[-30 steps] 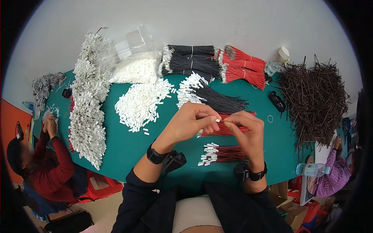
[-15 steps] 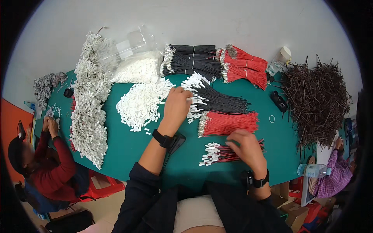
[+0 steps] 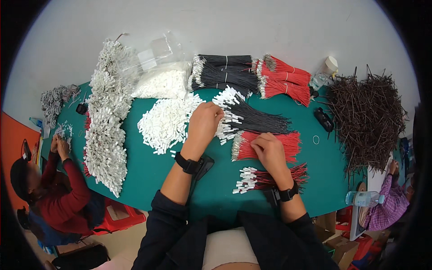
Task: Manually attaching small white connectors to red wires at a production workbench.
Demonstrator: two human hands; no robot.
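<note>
My left hand (image 3: 204,126) is closed in a pinch at the edge of the fanned black wires (image 3: 261,117) with white connector housings on their ends. What its fingertips hold, if anything, is too small to make out. My right hand (image 3: 270,153) hovers over the red wires (image 3: 288,146) with metal terminals, thumb and fingers drawn together. Whether a single wire sits between them cannot be seen. Loose white connector housings (image 3: 162,123) lie in a heap left of my left hand. Below my right hand, red and black wires with white housings (image 3: 246,180) form a small bundle.
A plastic bag of white housings (image 3: 164,81) and tied black (image 3: 225,69) and red wire bundles (image 3: 285,78) stand behind. A long white pile (image 3: 105,139) is left, a dark brown wire pile (image 3: 369,121) right. Co-workers sit at both sides; a bottle (image 3: 364,198) lies lower right.
My right hand has moved up and left, from above the small red-and-black bundle to the red wires. My left hand has stayed almost in place.
</note>
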